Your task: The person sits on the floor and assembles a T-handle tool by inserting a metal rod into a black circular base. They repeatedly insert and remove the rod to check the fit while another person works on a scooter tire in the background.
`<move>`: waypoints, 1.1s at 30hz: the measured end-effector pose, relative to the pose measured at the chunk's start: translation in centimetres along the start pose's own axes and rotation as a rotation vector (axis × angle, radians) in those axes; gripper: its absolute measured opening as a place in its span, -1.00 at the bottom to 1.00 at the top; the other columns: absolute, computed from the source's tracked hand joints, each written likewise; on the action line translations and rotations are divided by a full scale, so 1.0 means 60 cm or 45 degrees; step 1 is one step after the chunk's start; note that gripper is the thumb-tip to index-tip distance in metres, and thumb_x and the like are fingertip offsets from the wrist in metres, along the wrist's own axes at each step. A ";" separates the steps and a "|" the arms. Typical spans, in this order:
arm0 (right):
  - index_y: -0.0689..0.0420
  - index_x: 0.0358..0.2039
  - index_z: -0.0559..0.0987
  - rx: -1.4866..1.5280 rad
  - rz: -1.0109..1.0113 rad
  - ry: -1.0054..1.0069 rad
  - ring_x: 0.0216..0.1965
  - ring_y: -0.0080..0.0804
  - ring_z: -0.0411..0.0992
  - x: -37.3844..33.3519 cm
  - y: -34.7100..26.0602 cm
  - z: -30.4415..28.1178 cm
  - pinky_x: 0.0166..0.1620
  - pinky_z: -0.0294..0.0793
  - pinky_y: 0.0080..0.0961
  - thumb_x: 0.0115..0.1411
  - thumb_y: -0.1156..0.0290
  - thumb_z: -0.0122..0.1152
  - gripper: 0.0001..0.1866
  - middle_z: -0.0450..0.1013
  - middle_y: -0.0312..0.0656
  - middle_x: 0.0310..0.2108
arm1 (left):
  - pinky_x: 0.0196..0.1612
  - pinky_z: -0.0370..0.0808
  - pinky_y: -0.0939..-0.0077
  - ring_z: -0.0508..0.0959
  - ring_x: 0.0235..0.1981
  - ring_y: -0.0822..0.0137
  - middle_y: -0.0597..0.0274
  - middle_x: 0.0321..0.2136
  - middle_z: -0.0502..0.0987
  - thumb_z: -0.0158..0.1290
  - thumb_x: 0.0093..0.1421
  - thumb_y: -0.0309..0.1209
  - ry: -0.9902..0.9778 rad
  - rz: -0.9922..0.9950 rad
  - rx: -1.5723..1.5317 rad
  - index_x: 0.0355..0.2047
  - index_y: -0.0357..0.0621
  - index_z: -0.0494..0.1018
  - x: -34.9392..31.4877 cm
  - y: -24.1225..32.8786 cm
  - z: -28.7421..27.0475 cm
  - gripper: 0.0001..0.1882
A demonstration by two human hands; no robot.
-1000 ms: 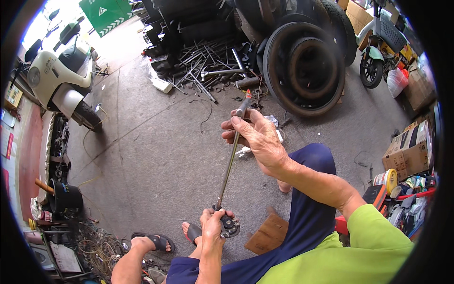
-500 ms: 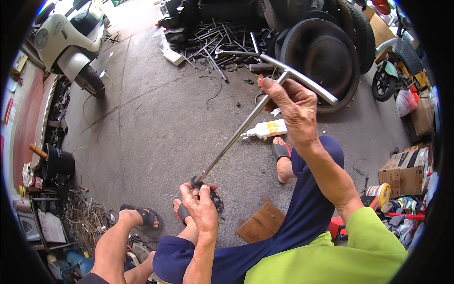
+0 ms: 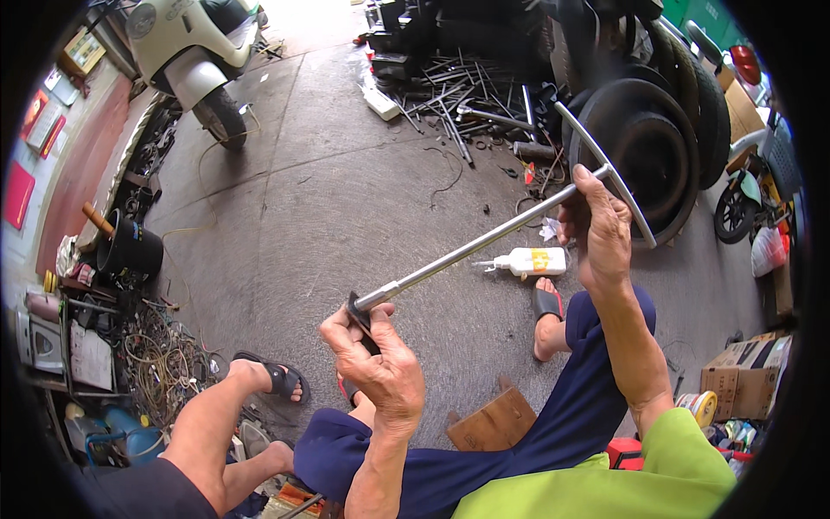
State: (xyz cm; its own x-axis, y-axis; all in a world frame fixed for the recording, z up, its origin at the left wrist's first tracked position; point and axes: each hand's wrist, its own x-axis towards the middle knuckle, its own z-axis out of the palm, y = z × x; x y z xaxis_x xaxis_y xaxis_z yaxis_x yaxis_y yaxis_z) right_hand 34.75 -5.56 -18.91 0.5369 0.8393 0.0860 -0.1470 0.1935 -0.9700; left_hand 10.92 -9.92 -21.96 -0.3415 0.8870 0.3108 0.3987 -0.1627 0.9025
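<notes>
A long silver T-handle socket wrench (image 3: 484,246) slants across the view, its crossbar at the upper right and its socket end toward the lower left. Gripping the shaft just below the crossbar is my right hand (image 3: 608,232), closed, with the thumb along the top. My left hand (image 3: 380,368) pinches a small black part (image 3: 363,322) between thumb and fingers. The socket end meets this part; whether it sits on a nut or bolt there is hidden. My fingers cover much of the part.
A white bottle (image 3: 538,261) lies by my right foot, and a wooden block (image 3: 493,421) sits between my legs. Metal rods (image 3: 458,104) and tyres (image 3: 644,156) pile up ahead. Left are a scooter (image 3: 186,60), a black bucket (image 3: 130,251) and another person's leg (image 3: 207,424).
The wrench has swung to a flatter slant, and its crossbar has turned. My right hand has moved right and down; the left hand has risen slightly and tilted the black part. The view has shifted left.
</notes>
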 end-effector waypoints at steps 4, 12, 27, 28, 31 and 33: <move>0.16 -0.56 0.55 0.117 0.181 0.055 -0.74 -0.62 0.32 0.011 0.005 -0.005 -0.68 0.32 -0.67 0.19 0.15 0.24 -0.66 0.41 -0.28 -0.70 | -0.44 0.40 0.58 0.47 -0.53 0.47 0.14 -0.50 0.48 -0.03 0.29 -0.55 0.029 0.133 0.036 -0.18 -0.36 0.24 0.003 0.018 0.002 -0.83; 0.08 -0.49 0.54 0.344 0.176 0.025 -0.66 -0.63 0.29 0.008 0.006 0.004 -0.60 0.26 -0.66 0.18 0.21 0.30 -0.76 0.36 -0.35 -0.68 | -0.50 0.36 0.49 0.44 -0.58 0.40 0.17 -0.55 0.45 -0.02 0.27 -0.56 0.045 0.203 -0.021 -0.19 -0.34 0.28 -0.002 0.010 0.019 -0.85; 0.28 -0.10 0.54 0.318 0.039 -0.293 -0.48 -0.56 0.50 0.010 -0.014 0.014 -0.37 0.54 -0.62 0.34 0.24 0.05 -0.65 0.56 -0.16 -0.37 | -0.53 0.34 0.70 0.42 -0.57 0.62 0.16 -0.46 0.57 -0.07 0.24 -0.59 -0.271 -0.590 -0.503 -0.26 -0.25 0.24 0.017 -0.016 0.017 -0.90; 0.28 -0.09 0.54 0.299 0.055 -0.304 -0.46 -0.57 0.51 0.009 -0.021 0.016 -0.37 0.54 -0.62 0.35 0.24 0.02 -0.65 0.56 -0.16 -0.36 | -0.52 0.36 0.70 0.45 -0.56 0.59 0.15 -0.46 0.58 -0.06 0.23 -0.58 -0.284 -0.693 -0.558 -0.26 -0.25 0.25 0.017 -0.012 0.016 -0.89; 0.27 -0.12 0.55 0.219 0.014 -0.295 -0.53 -0.59 0.46 0.007 -0.027 0.017 -0.45 0.47 -0.67 0.35 0.21 -0.02 -0.63 0.54 -0.16 -0.40 | -0.45 0.42 0.67 0.51 -0.51 0.54 0.09 -0.46 0.59 -0.05 0.23 -0.57 -0.303 -0.744 -0.576 -0.27 -0.28 0.29 0.018 -0.028 0.023 -0.91; 0.24 -0.18 0.56 0.156 -0.041 -0.276 -0.58 -0.61 0.42 -0.001 -0.033 0.016 -0.53 0.41 -0.69 0.35 0.18 -0.08 -0.62 0.53 -0.17 -0.45 | -0.40 0.45 0.65 0.55 -0.47 0.50 0.09 -0.47 0.60 -0.03 0.22 -0.57 -0.296 -0.748 -0.605 -0.28 -0.30 0.31 0.016 -0.029 0.029 -0.91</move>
State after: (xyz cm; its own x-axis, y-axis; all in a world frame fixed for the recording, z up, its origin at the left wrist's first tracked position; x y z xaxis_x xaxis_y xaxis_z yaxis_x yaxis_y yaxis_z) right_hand 34.20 -5.48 -16.78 0.3537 0.9186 0.1760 -0.2393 0.2708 -0.9324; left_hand 11.40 -8.01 -23.74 -0.1760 0.9440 -0.2790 -0.2157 0.2396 0.9466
